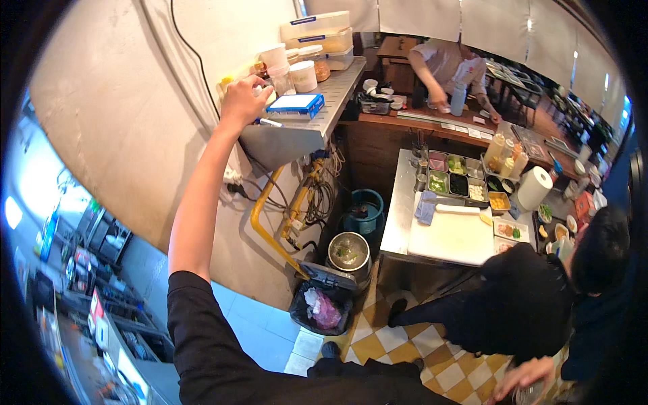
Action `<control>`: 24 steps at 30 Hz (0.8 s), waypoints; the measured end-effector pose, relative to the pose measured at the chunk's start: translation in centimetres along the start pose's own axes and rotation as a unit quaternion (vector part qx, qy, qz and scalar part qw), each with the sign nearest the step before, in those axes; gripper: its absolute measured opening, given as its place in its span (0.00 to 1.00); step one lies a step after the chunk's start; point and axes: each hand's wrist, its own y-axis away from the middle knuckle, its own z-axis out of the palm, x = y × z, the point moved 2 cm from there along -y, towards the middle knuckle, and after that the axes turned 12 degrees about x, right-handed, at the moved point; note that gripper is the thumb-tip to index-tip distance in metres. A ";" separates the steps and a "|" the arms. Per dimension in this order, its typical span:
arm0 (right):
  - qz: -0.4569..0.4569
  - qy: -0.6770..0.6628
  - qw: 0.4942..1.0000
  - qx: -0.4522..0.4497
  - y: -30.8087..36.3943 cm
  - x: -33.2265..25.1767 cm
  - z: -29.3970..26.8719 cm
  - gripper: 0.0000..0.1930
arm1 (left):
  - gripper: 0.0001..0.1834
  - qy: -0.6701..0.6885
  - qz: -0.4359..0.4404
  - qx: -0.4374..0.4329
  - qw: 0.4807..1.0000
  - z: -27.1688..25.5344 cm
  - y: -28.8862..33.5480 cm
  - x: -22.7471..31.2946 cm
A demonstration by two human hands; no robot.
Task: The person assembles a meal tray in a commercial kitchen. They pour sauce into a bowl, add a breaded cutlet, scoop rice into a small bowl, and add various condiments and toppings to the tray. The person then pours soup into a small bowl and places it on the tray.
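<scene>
My left hand (pixel 244 102) is stretched up to the metal wall shelf (pixel 287 138). Its fingers are curled around a small pale item that they mostly hide. Just beside it lie a blue and white box (pixel 295 106) and a marker-like stick (pixel 271 123). Behind the hand stand white tubs (pixel 304 75) and a clear cup (pixel 281 81). Low at the right edge, my right hand (pixel 521 379) curves over a clear round container (pixel 528 393), partly cut off by the frame.
A co-worker in black (pixel 513 297) bends beside the prep counter with a white cutting board (pixel 452 229). Another person (pixel 449 67) works across the wooden counter. Below the shelf are a yellow pipe (pixel 264 216), a steel pot (pixel 349 252) and a black bin (pixel 304 314).
</scene>
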 end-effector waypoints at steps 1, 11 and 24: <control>0.002 0.004 1.000 0.027 0.0 0.6 1.0 0.39 | 0.22 -0.008 -0.007 -0.011 1.000 0.1 -1.4 -1.3; 0.032 0.180 0.862 0.472 0.0 10.1 1.8 0.37 | 0.43 -0.272 -0.031 -0.072 0.959 10.2 -12.0 -5.3; 0.084 0.255 0.878 0.396 -13.7 21.6 -29.1 0.41 | 0.51 -0.428 -0.232 -0.192 0.852 19.3 -20.1 -6.5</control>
